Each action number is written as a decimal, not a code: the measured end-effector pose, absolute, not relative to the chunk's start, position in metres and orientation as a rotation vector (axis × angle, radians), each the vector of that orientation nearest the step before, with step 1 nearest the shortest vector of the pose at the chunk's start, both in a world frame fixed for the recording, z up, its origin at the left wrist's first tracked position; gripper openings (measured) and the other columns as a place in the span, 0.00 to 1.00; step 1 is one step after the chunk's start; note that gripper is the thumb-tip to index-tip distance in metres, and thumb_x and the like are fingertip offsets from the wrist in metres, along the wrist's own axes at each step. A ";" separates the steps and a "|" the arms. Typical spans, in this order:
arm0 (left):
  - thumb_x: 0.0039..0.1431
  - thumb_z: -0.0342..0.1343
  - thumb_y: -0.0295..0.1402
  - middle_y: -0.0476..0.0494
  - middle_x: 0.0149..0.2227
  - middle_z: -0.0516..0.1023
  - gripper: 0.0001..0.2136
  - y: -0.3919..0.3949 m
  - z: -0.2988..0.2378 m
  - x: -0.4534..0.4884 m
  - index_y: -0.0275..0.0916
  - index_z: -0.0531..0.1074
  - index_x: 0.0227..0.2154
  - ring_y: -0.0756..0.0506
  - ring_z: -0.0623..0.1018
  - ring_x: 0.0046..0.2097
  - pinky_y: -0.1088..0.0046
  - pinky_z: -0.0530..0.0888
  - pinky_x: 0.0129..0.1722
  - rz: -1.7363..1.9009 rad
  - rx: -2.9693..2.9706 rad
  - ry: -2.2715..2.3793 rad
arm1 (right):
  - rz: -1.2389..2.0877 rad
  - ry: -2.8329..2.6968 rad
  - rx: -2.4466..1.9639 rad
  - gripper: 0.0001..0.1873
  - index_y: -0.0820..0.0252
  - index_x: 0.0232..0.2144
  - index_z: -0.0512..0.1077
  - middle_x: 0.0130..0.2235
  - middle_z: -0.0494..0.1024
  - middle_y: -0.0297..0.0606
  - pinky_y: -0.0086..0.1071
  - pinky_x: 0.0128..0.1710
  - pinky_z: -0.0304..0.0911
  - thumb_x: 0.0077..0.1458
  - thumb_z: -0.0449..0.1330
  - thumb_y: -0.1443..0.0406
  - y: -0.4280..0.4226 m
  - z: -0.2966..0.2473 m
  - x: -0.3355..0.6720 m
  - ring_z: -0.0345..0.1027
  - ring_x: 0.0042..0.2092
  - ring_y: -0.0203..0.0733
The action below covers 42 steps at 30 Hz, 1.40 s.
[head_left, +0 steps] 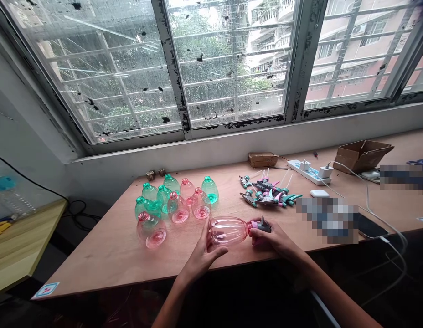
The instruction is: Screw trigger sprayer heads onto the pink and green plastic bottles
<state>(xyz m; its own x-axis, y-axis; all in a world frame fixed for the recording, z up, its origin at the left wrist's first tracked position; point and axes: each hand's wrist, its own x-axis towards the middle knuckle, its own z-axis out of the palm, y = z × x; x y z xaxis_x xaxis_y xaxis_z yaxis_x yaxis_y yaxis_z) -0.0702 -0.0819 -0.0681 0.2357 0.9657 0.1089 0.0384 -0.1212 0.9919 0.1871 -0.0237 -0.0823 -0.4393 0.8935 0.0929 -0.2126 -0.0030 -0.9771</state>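
A clear pink spray bottle lies on its side between my hands, just above the table's front edge. My left hand is wrapped around its base end, thumb along the near side. At the neck, my right hand has its fingers closed on the grey and pink spray head. The head sits at the bottle's mouth; whether it is fully screwed on I cannot tell. To the left stand several open bottles without heads, such as a pink bottle and a green bottle. A pile of loose spray heads lies beyond my right hand.
On the wooden table, a power strip with chargers, a cardboard box, a small brown package, a white case and a phone lie right. White cables hang over the front edge. Windows rise behind.
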 end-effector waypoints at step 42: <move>0.54 0.65 0.37 0.33 0.60 0.65 0.45 -0.083 -0.068 -0.071 0.45 0.43 0.68 0.34 0.66 0.62 0.51 0.62 0.62 1.082 1.423 1.033 | 1.593 -1.400 -0.790 0.23 0.61 0.40 0.71 0.29 0.79 0.35 0.37 0.32 0.72 0.48 0.70 0.54 -0.024 -0.080 0.188 0.74 0.28 0.42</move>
<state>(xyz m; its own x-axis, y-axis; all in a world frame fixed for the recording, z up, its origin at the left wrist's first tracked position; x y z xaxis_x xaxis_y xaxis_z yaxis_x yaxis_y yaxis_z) -0.0714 -0.0833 -0.0685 0.2259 0.9698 0.0922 0.0473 -0.1054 0.9933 0.1876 -0.0242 -0.0805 -0.4388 0.8956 0.0738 -0.1882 -0.0113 -0.9821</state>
